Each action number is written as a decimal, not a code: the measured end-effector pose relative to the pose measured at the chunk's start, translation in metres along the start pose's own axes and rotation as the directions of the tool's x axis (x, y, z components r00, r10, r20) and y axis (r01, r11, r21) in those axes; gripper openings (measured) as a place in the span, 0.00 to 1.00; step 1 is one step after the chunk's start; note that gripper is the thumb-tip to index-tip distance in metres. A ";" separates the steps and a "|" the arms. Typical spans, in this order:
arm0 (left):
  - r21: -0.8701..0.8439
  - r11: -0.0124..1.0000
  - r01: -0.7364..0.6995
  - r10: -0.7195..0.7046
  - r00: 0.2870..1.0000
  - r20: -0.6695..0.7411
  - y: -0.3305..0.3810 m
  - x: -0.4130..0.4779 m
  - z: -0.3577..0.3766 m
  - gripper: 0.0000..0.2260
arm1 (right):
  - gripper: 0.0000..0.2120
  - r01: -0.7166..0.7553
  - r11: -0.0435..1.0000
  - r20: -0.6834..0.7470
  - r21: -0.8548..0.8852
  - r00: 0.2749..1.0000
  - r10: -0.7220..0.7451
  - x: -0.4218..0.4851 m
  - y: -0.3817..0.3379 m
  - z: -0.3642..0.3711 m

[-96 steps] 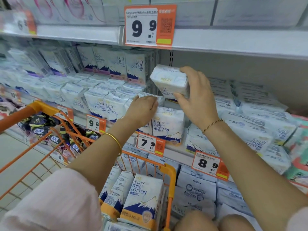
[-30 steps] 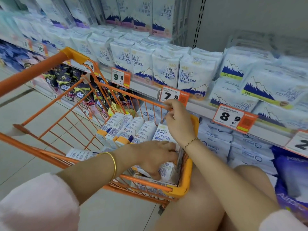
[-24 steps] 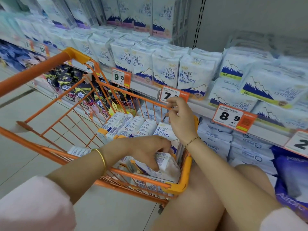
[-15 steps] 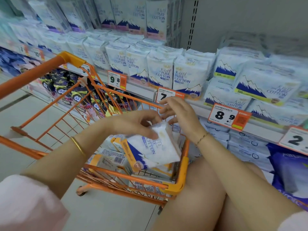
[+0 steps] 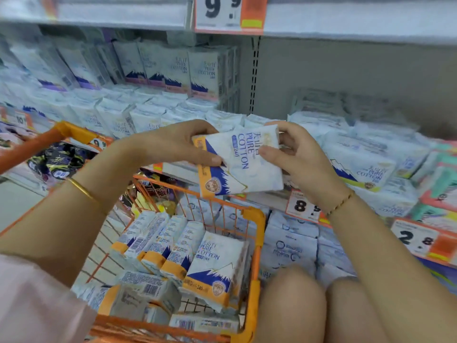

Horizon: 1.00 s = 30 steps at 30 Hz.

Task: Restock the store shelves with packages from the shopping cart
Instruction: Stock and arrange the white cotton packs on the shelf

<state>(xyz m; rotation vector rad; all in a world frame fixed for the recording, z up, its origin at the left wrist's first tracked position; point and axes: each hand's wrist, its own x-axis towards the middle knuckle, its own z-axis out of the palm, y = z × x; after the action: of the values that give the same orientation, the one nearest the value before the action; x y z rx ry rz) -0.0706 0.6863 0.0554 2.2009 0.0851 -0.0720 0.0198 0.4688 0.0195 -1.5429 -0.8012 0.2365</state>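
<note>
Pack in hand above the cart, shelving far from finished.
Shopping cart [image 5: 257, 219] holds many packs [image 5: 212, 263]; left hand [image 5: 173, 144] and right hand [image 5: 296, 154] fingers both grip one Pure Cotton pack [image 5: 244, 167] before the shelf [image 5: 272, 95].

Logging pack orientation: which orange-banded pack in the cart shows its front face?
The rightmost upright pack, beside the cart rim; the others show barcoded sides.

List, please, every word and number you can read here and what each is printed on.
"PURE COTTON", "240": held package, between left hand and right hand.
"PURE COTTON", "240": cart package.
"9.9": top shelf tag.
"8": middle tag, rest hidden.
"2.8": lower right tag.
Barcodes, small print and other tags: too blurred.
</note>
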 end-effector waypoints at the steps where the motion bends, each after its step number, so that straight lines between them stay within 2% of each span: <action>1: -0.001 1.000 -0.005 0.005 1.000 -0.017 0.001 0.003 -0.003 0.30 | 0.19 0.009 1.000 -0.024 -0.001 1.000 -0.009 0.004 -0.002 -0.002; 4: -0.020 0.998 -0.058 0.056 0.996 -0.074 0.004 0.013 -0.011 0.23 | 0.27 -0.031 1.000 -0.045 0.001 0.999 0.031 0.015 -0.011 -0.007; 6: -0.005 0.994 -0.111 0.109 0.982 -0.152 0.005 0.019 -0.014 0.20 | 0.26 -0.019 0.992 -0.022 -0.126 1.000 0.017 0.023 -0.022 -0.010; 8: -0.030 0.979 -0.201 0.188 0.954 -0.233 0.007 0.025 -0.016 0.20 | 0.21 0.101 0.950 -0.030 -0.294 0.993 -0.115 0.029 -0.033 -0.012; 10: -0.096 0.945 -0.312 0.266 0.908 -0.324 0.006 0.034 -0.018 0.25 | 0.20 0.263 0.864 -0.053 -0.429 0.948 -0.315 0.035 -0.041 -0.010; 12: -0.074 0.936 -0.344 0.283 0.860 -0.425 -0.002 0.048 -0.023 0.28 | 0.22 0.361 0.666 -0.030 -0.653 0.866 -0.499 0.044 -0.040 -0.008; 14: 0.046 0.969 -0.242 0.231 0.826 -0.515 -0.014 0.065 -0.027 0.27 | 0.24 0.358 0.371 0.043 -0.857 0.767 -0.640 0.058 -0.031 -0.006; 15: 0.115 0.978 -0.173 0.207 0.821 -0.532 -0.020 0.072 -0.029 0.25 | 0.25 0.337 0.259 0.078 -0.905 0.731 -0.678 0.067 -0.026 -0.006; 17: 0.276 0.958 -0.081 0.218 0.832 -0.510 -0.029 0.086 -0.028 0.20 | 0.26 0.292 0.145 0.118 -0.945 0.721 -0.682 0.088 -0.016 -0.003; 20: 0.431 0.902 -0.023 0.241 0.855 -0.458 -0.041 0.107 -0.027 0.15 | 0.24 0.228 0.149 0.105 -0.962 0.814 -0.571 0.126 -0.008 0.004; 23: 0.519 0.854 0.020 0.235 0.876 -0.420 -0.048 0.121 -0.029 0.15 | 0.25 0.112 0.193 0.040 -0.975 0.939 -0.341 0.159 -0.002 0.012; 25: 0.540 0.841 0.032 0.219 0.893 -0.394 -0.052 0.127 -0.028 0.16 | 0.25 0.069 0.233 0.017 -0.970 0.975 -0.221 0.182 0.006 0.015; 28: 0.581 0.812 0.050 0.234 0.885 -0.404 -0.058 0.134 -0.025 0.12 | 0.23 0.035 0.289 0.020 -0.957 0.998 -0.057 0.206 0.017 0.021; 30: 0.585 0.810 0.040 0.258 0.872 -0.417 -0.061 0.136 -0.025 0.11 | 0.26 -0.001 0.355 0.002 -0.935 1.000 0.009 0.215 0.022 0.024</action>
<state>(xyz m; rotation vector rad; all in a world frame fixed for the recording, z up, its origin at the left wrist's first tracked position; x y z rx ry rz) 0.0604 0.7467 0.0100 2.7876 0.2352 0.6036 0.1702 0.6199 0.0615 -2.6587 -1.0052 -0.3168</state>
